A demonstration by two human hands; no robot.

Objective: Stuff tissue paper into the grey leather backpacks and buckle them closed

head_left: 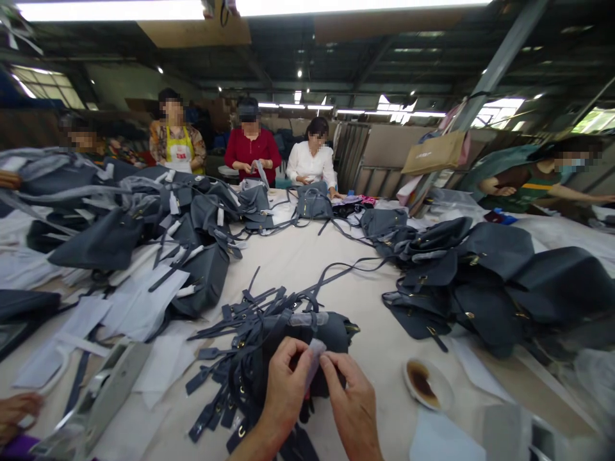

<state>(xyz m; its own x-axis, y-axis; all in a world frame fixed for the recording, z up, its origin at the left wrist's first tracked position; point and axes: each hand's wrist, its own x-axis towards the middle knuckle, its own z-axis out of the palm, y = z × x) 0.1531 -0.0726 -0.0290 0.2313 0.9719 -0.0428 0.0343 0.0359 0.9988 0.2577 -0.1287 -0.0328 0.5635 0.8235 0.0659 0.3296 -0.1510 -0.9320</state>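
Both hands meet in front of me over a dark blue-grey bag (339, 330). My left hand (287, 378) pinches one side of a small pale strip of thin wrapping (316, 351). On its other edge are the thumb and fingers of my right hand (353, 394). Whether a strap lies inside the wrapping is hidden. A clear wrapped handle (309, 319) crosses the bag's top just beyond my fingers. Against the bag's left side lies a heap of dark straps (225, 390) with gold-coloured buckles, partly behind my left hand.
Dark bags are piled at left (110, 237) and right (485, 282). A dish of brown liquid (425, 384) stands right of my hands. White paper sheets (144, 301) and a grey metal tool (110, 390) lie left. Another person's hand (19, 416) is at lower left; several people work across the table.
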